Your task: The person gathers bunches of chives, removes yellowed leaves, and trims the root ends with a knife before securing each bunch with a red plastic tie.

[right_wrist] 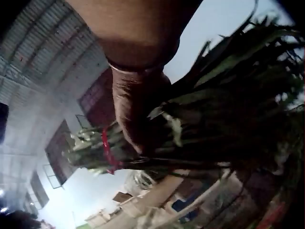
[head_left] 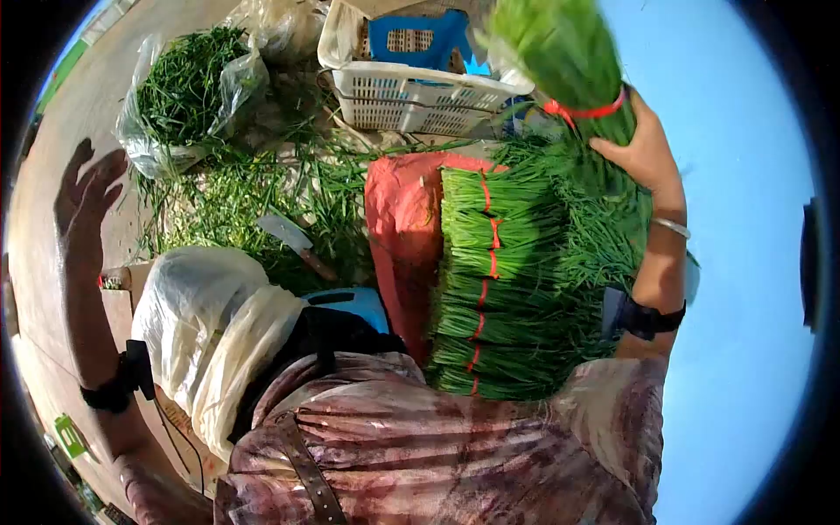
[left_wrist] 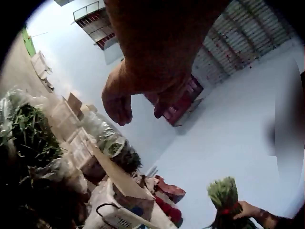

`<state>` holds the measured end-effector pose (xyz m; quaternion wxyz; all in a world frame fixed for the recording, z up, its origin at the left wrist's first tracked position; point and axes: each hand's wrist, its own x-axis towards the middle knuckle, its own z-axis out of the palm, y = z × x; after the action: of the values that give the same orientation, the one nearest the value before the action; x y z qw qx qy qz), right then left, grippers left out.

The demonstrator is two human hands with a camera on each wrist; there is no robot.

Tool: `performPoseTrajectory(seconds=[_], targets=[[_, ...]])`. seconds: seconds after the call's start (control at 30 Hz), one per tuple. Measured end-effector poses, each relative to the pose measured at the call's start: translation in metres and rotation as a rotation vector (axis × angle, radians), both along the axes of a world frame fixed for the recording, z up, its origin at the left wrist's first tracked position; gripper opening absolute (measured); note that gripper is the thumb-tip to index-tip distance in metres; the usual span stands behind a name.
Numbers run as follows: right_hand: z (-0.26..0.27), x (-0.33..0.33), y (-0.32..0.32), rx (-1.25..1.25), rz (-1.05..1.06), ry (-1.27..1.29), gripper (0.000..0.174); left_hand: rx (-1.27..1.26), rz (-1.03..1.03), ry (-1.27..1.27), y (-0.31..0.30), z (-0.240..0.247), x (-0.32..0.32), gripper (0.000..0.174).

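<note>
My right hand (head_left: 643,149) grips a bundle of green chives (head_left: 569,61) tied with a red band (head_left: 584,111), held up above a stack of tied chive bundles (head_left: 490,280). The stack lies on a red sack (head_left: 404,227). In the right wrist view the right hand (right_wrist: 138,114) wraps the bundle (right_wrist: 200,129) near its red band (right_wrist: 107,151). My left hand (head_left: 87,197) is raised at the left, fingers spread, holding nothing; its fingers (left_wrist: 119,107) hang loose in the left wrist view. The bundle (left_wrist: 224,195) shows far off there.
Loose chives (head_left: 254,201) cover the ground with a cleaver (head_left: 293,241) lying on them. A clear bag of chives (head_left: 188,92) sits at the upper left. A white plastic basket (head_left: 411,87) holds a blue object (head_left: 416,39). A white sack (head_left: 206,324) is near my lap.
</note>
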<state>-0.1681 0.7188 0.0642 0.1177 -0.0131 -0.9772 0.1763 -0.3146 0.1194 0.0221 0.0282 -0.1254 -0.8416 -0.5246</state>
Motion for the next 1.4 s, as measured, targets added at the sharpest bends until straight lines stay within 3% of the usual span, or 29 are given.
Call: performPoseTrajectory(seconds=[0.07,0.13,0.17,0.23,0.33,0.37,0.4,0.43,0.5,0.63,0.73,0.87,0.93,0.97,1.0,1.03,1.07,1.1,1.13,1.17,1.23,1.3,1.33,1.37,1.4], targets=[[-0.018,0.011,0.013,0.09,-0.082,-0.057,0.075,0.017,0.074,-0.078,-0.02,-0.022,-0.002,0.068],[-0.046,0.02,0.022,0.454,-0.171,-0.245,0.078,0.046,0.144,-0.172,-0.035,-0.038,-0.002,0.066],[-0.087,0.024,0.057,0.459,-0.043,-0.157,0.082,0.039,0.154,-0.177,-0.037,-0.041,0.003,0.066],[-0.136,0.033,0.056,0.594,-0.131,-0.268,0.087,0.02,0.209,-0.187,-0.038,-0.045,0.008,0.065],[-0.242,0.053,0.056,0.494,-0.137,-0.311,0.097,0.055,0.246,-0.233,-0.047,-0.059,0.018,0.065],[-0.284,0.06,0.047,0.474,-0.18,-0.464,0.102,0.05,0.288,-0.246,-0.046,-0.063,0.021,0.065],[-0.308,0.065,0.027,0.497,-0.209,-0.8,0.098,0.087,0.307,-0.264,-0.047,-0.07,0.023,0.064],[-0.352,0.073,0.025,0.46,-0.225,-0.888,0.092,0.15,0.32,-0.298,-0.059,-0.084,0.019,0.063],[-0.368,0.068,0.017,0.403,-0.399,-0.72,0.088,0.191,0.287,-0.34,-0.057,-0.086,0.027,0.061],[-0.308,0.047,0.022,0.375,-0.227,-0.994,0.086,0.118,0.321,-0.307,-0.046,-0.073,0.035,0.058],[-0.284,0.018,0.009,0.522,-0.292,-1.118,0.077,0.088,0.261,-0.307,-0.056,-0.068,0.041,0.062],[-0.301,-0.004,-0.011,0.313,-0.314,-0.862,0.068,0.065,0.335,-0.297,-0.062,-0.072,0.056,0.061],[-0.362,0.009,-0.008,0.319,-0.206,-0.769,0.064,0.037,0.36,-0.233,-0.05,-0.064,0.068,0.059],[-0.441,0.016,0.038,0.266,-0.209,-0.683,0.074,0.106,0.397,-0.269,-0.053,-0.061,0.074,0.057],[-0.385,0.003,0.001,0.379,-0.249,-0.864,0.082,0.168,0.396,-0.254,-0.056,-0.057,0.083,0.056],[-0.376,0.0,-0.006,0.52,-0.168,-0.908,0.082,0.115,0.393,-0.245,-0.065,-0.055,0.091,0.054],[-0.358,-0.019,-0.019,0.369,-0.277,-1.076,0.085,0.157,0.388,-0.235,-0.07,-0.05,0.101,0.05],[-0.358,-0.023,-0.025,0.362,-0.305,-0.969,0.069,0.102,0.419,-0.199,-0.072,-0.045,0.111,0.046],[-0.368,-0.037,-0.031,0.507,-0.127,-0.909,0.051,0.101,0.492,-0.204,-0.081,-0.047,0.121,0.045],[-0.341,-0.056,-0.062,0.53,-0.096,-0.878,0.051,0.111,0.551,-0.216,-0.095,-0.047,0.13,0.044],[-0.315,-0.092,-0.132,0.299,0.169,-0.85,0.039,0.197,0.604,-0.179,-0.116,-0.062,0.147,0.043],[-0.35,-0.132,-0.189,-0.109,0.37,-0.642,0.036,0.273,0.648,-0.213,-0.133,-0.07,0.163,0.044],[-0.326,-0.145,-0.246,-0.217,0.566,-0.456,0.033,0.257,0.676,-0.198,-0.139,-0.077,0.17,0.043],[-0.338,-0.163,-0.298,-0.647,0.426,-0.624,0.027,0.298,0.684,-0.199,-0.143,-0.081,0.177,0.042],[-0.329,-0.186,-0.34,-0.556,0.653,-0.506,0.026,0.285,0.709,-0.206,-0.144,-0.07,0.187,0.042]])
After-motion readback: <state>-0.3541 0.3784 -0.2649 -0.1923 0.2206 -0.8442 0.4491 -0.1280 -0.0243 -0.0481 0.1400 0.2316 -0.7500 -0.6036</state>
